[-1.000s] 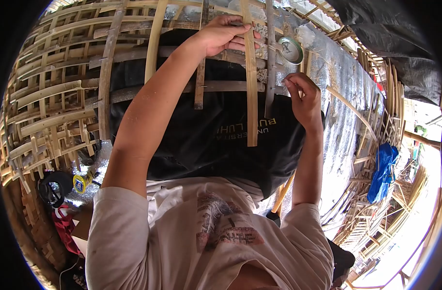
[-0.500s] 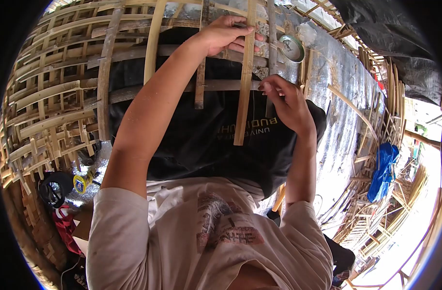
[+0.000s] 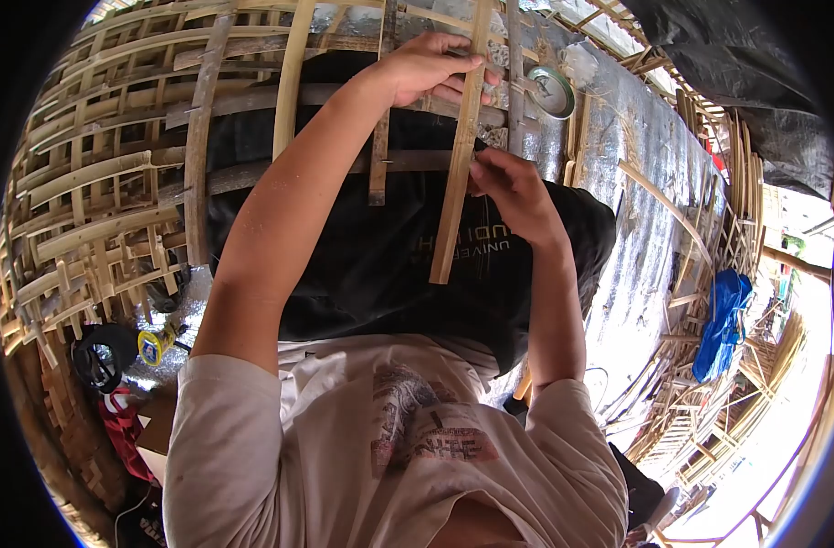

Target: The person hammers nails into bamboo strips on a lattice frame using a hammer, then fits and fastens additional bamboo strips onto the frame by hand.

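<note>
Pale bamboo strip [image 3: 450,228] between two bare hands. We saw it run from beyond the left hand [image 3: 430,71] to a free end nearer the body than the right hand [image 3: 519,196]. Over the last second that end had swung leftward, and the right hand had come in from the side to the strip's edge; we took this to mean that the near end was not yet fixed. The left hand pinched the strip, thumb above and fingers beneath; the right hand's fingertips were bent in close against its right edge, but we could not tell whether they gripped it. Just left of the right fingertips we noted a dark crosspiece [image 3: 415,162] passing under the strip. A grey slat [image 3: 515,82], just right of the left fingertips, narrowed the room between the hands. Below both hands lay a black cloth [image 3: 353,265]; beyond the right hand, a round tin [image 3: 551,92]. Well left of both hands we saw woven bamboo lattice [image 3: 93,239]; well right, a blue bag [image 3: 720,329].
</note>
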